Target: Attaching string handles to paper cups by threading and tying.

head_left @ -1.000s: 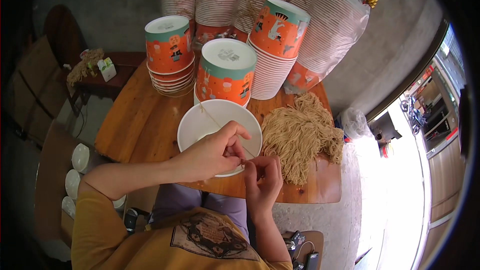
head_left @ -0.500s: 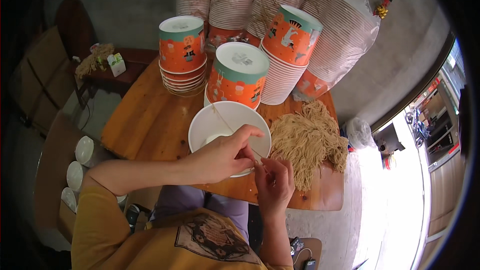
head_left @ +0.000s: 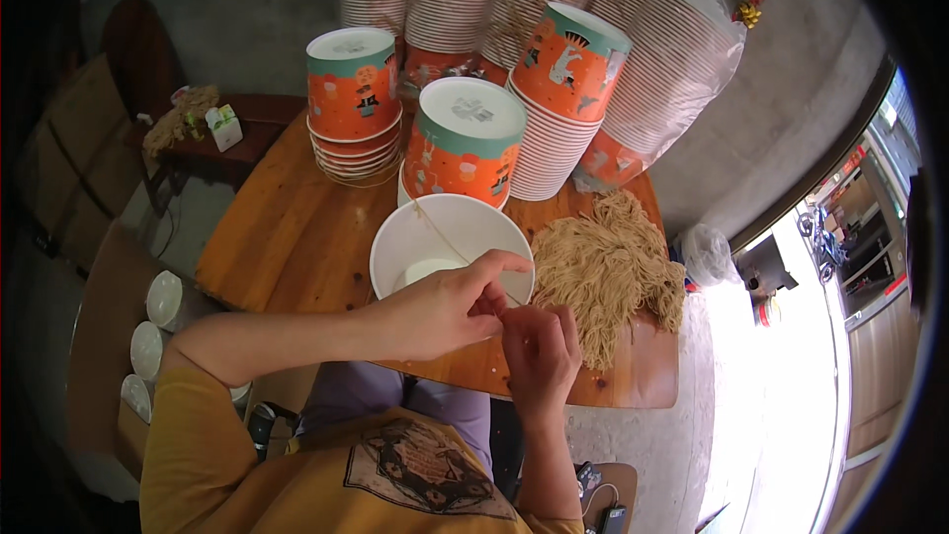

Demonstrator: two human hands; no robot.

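A white paper bucket (head_left: 397, 249) lies with its open mouth toward me at the table's near edge. One thin tan string (head_left: 432, 225) runs from its far rim across the mouth toward my fingers. Stretched over the bucket, my left hand (head_left: 445, 309) is closed in a pinch on the string by the near right rim. My right hand (head_left: 541, 348) pinches at the same spot, its fingertips touching those of the left. The exact string ends between the fingers are hidden. Right of the bucket spreads a heap of tan strings (head_left: 608, 272).
Upturned orange and green buckets stand stacked at the left (head_left: 354, 89), middle (head_left: 467, 153) and right (head_left: 570, 64) of the wooden table (head_left: 267, 237). Tall wrapped stacks of buckets (head_left: 672, 69) line the wall. White containers (head_left: 166, 299) sit at the lower left.
My right hand's fingers have come up against the left hand's fingertips and curled in more. The left hand keeps its place over the bucket. The whole view has shifted slightly.
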